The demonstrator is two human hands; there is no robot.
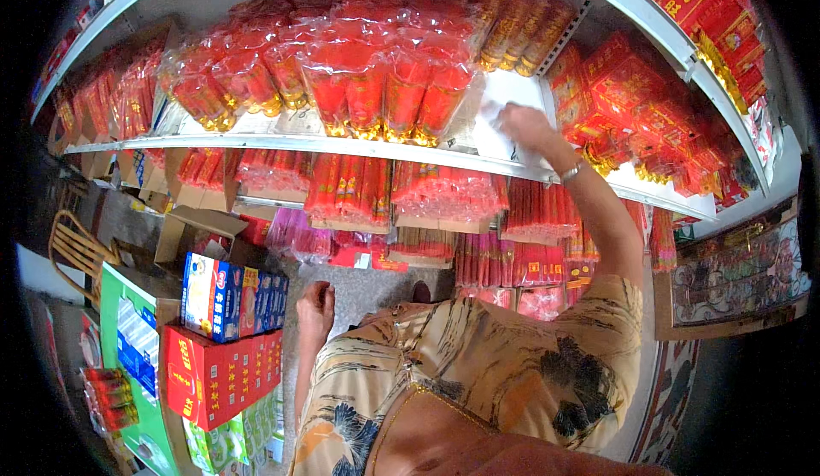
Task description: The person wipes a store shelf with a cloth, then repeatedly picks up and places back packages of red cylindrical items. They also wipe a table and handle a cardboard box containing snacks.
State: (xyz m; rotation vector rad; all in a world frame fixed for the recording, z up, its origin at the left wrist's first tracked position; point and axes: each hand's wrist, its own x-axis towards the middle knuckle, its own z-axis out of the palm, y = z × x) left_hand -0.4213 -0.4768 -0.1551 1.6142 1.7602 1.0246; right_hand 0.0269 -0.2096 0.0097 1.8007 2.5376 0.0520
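Observation:
My right hand [528, 127] reaches onto the upper shelf and touches its white surface; a pale, blurred thing shows at the fingertips, perhaps a cloth or paper. A bracelet is on that wrist. Left of the hand stand red cylinders with gold bases in clear plastic wrap [391, 92]. Behind the hand lie gold-and-red wrapped cylinders [522, 28]. To its right are stacked red boxes with gold print [615, 85]. My left hand [317, 303] hangs low beside my body, fingers curled, near the blue carton; whether it holds anything is hidden.
The metal shelf edge [384, 151] crosses in front. Below it are cartons of red wrapped sticks [448, 194]. At left stand a blue printed carton [214, 297] on a red carton [224, 373], a green panel [134, 348], an open cardboard box [195, 223] and a wooden chair [77, 252].

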